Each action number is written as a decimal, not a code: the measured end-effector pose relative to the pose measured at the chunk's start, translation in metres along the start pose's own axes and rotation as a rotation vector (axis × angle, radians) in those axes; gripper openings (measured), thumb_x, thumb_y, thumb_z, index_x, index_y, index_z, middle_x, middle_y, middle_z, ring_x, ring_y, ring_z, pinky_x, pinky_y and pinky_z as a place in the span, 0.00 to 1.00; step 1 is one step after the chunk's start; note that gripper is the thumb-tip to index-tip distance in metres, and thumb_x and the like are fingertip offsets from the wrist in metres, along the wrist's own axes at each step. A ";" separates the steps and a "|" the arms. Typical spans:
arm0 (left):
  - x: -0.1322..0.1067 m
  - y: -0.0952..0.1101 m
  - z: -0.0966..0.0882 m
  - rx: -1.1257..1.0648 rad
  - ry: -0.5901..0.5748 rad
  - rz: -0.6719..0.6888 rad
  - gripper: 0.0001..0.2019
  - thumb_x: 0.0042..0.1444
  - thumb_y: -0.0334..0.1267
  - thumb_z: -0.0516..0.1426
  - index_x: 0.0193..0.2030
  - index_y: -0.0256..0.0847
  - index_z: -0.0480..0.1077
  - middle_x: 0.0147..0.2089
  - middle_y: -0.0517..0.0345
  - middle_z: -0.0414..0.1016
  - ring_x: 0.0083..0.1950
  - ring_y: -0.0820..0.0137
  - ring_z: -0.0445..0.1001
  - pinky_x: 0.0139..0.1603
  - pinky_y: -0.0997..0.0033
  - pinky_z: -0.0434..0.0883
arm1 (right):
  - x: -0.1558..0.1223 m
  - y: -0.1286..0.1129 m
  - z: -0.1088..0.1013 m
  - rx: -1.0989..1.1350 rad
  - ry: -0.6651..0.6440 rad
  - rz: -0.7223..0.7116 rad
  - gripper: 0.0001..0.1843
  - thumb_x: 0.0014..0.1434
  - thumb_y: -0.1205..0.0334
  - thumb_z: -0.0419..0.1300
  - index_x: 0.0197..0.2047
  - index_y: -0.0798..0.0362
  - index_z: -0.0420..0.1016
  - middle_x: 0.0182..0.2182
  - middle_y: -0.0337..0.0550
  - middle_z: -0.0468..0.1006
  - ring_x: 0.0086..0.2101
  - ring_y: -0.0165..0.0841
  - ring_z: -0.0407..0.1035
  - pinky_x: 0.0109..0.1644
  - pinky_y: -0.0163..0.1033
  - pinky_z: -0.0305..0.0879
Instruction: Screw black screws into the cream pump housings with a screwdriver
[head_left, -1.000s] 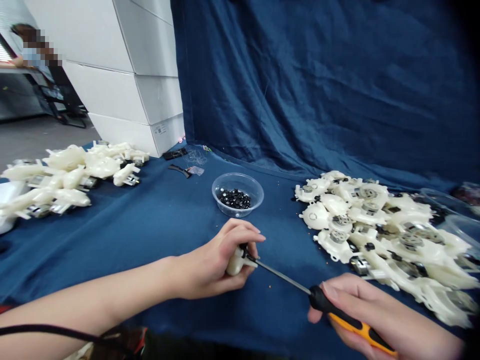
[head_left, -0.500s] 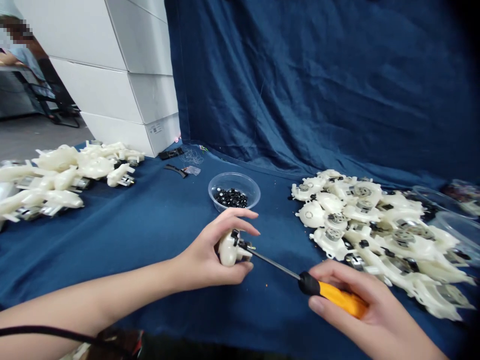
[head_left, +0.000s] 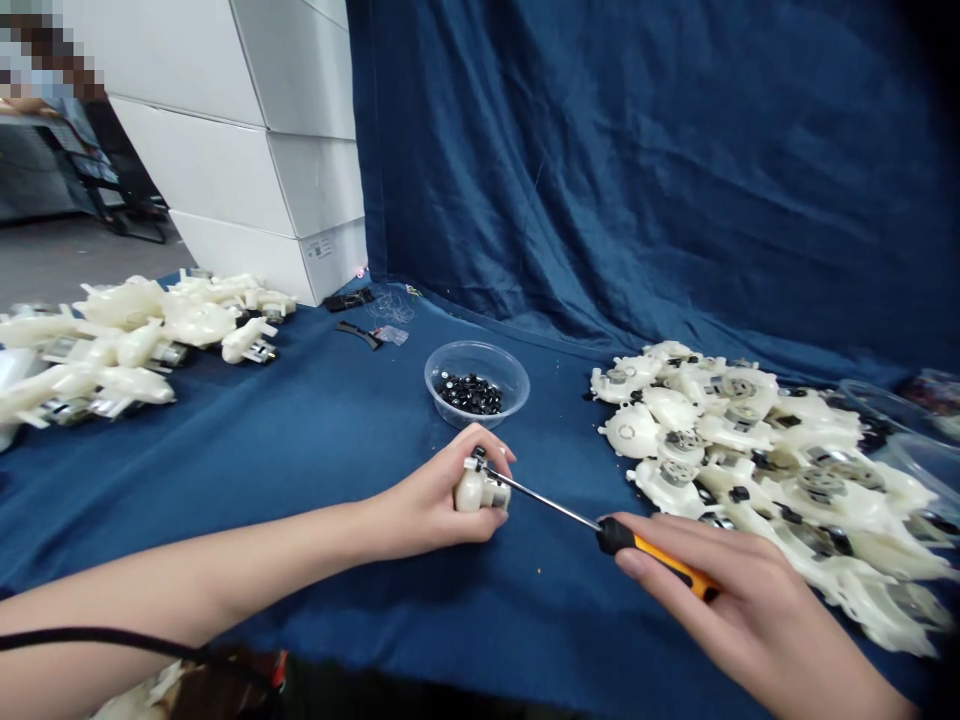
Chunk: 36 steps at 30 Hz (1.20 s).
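Cream plastic housing (head_left: pixel 474 492) sits in the left hand (head_left: pixel 427 495), a little in front of a clear plastic bowl (head_left: pixel 519 385), over the blue cloth (head_left: pixel 315 460) that covers the table. The left fingers (head_left: pixel 487 448) are curled and lie close together over the top of the housing, and the thumb side holds it from below, so the housing is pinched between them. The right hand (head_left: pixel 720 590) holds a screwdriver (head_left: pixel 544 498) with a black and yellow handle. Its right fingers (head_left: pixel 690 540) are pressed together and wrap around the handle. The long steel shaft goes to the left, and its tip touches the top end of the housing, near the left fingers. Many small black parts (head_left: pixel 471 394) lie inside the bowl. Big pile of cream plastic pieces with metal parts (head_left: pixel 731 450) lies just beside the right hand, and another pile (head_left: pixel 127 335) lies well apart on the left side of the table. Behind them hang a dark blue curtain (head_left: pixel 600 170) and stand white stacked boxes (head_left: pixel 247 150). Far at upper left, a blurred co-worker (head_left: pixel 45 70) is near another table.
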<state>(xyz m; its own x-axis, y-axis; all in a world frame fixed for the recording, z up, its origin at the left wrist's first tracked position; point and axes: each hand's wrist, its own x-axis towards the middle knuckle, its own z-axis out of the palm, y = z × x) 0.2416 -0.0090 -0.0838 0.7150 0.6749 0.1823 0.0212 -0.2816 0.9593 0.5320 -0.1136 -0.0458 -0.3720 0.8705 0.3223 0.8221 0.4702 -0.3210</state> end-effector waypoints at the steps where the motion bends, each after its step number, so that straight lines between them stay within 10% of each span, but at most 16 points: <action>1: 0.000 0.001 0.000 -0.008 0.003 -0.003 0.15 0.57 0.31 0.63 0.48 0.42 0.64 0.58 0.49 0.65 0.57 0.62 0.71 0.54 0.60 0.71 | 0.003 -0.002 -0.001 0.056 -0.043 0.073 0.13 0.69 0.54 0.59 0.47 0.48 0.83 0.40 0.42 0.85 0.36 0.33 0.80 0.36 0.30 0.73; 7: -0.002 -0.001 0.000 0.037 0.004 0.084 0.17 0.55 0.29 0.63 0.49 0.42 0.65 0.58 0.48 0.65 0.64 0.59 0.67 0.59 0.57 0.70 | 0.016 -0.012 -0.010 0.600 -0.500 0.614 0.33 0.65 0.36 0.57 0.23 0.56 0.65 0.18 0.36 0.63 0.18 0.21 0.56 0.21 0.28 0.50; 16: -0.004 0.005 0.000 0.250 -0.062 0.281 0.15 0.58 0.29 0.62 0.50 0.42 0.65 0.57 0.46 0.62 0.64 0.59 0.66 0.63 0.55 0.69 | 0.007 0.001 -0.011 1.164 -0.724 1.085 0.34 0.59 0.30 0.61 0.45 0.56 0.77 0.20 0.30 0.63 0.15 0.14 0.44 0.18 0.25 0.35; 21: -0.004 0.005 -0.002 0.290 -0.116 0.266 0.15 0.59 0.29 0.61 0.51 0.43 0.64 0.58 0.46 0.61 0.65 0.60 0.65 0.64 0.56 0.68 | 0.002 0.003 -0.007 1.083 -0.703 0.965 0.36 0.60 0.29 0.59 0.46 0.58 0.77 0.19 0.30 0.62 0.15 0.15 0.45 0.19 0.25 0.38; 28: -0.002 0.003 -0.002 0.311 -0.104 0.236 0.16 0.56 0.28 0.61 0.49 0.43 0.63 0.55 0.50 0.63 0.60 0.63 0.66 0.59 0.61 0.68 | -0.007 -0.005 -0.001 0.458 -0.447 0.540 0.36 0.67 0.33 0.51 0.23 0.56 0.67 0.18 0.39 0.68 0.21 0.24 0.64 0.24 0.27 0.58; 32: -0.003 0.003 0.000 0.279 -0.076 0.136 0.15 0.56 0.31 0.61 0.48 0.42 0.63 0.54 0.51 0.64 0.56 0.63 0.67 0.57 0.60 0.68 | -0.014 0.000 0.001 0.114 -0.175 0.236 0.18 0.69 0.46 0.58 0.39 0.48 0.83 0.33 0.37 0.85 0.32 0.29 0.80 0.36 0.25 0.73; 36: -0.004 0.006 0.002 0.184 -0.054 -0.003 0.15 0.56 0.34 0.63 0.47 0.42 0.63 0.51 0.54 0.65 0.50 0.66 0.68 0.52 0.62 0.68 | -0.018 0.009 0.000 -0.151 0.089 -0.116 0.12 0.68 0.56 0.62 0.52 0.48 0.80 0.43 0.37 0.85 0.38 0.29 0.82 0.42 0.26 0.75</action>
<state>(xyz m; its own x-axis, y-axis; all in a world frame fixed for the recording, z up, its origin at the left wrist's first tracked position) 0.2397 -0.0145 -0.0794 0.7510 0.6398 0.1631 0.1475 -0.4034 0.9031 0.5456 -0.1249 -0.0541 -0.4339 0.7925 0.4286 0.8339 0.5334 -0.1419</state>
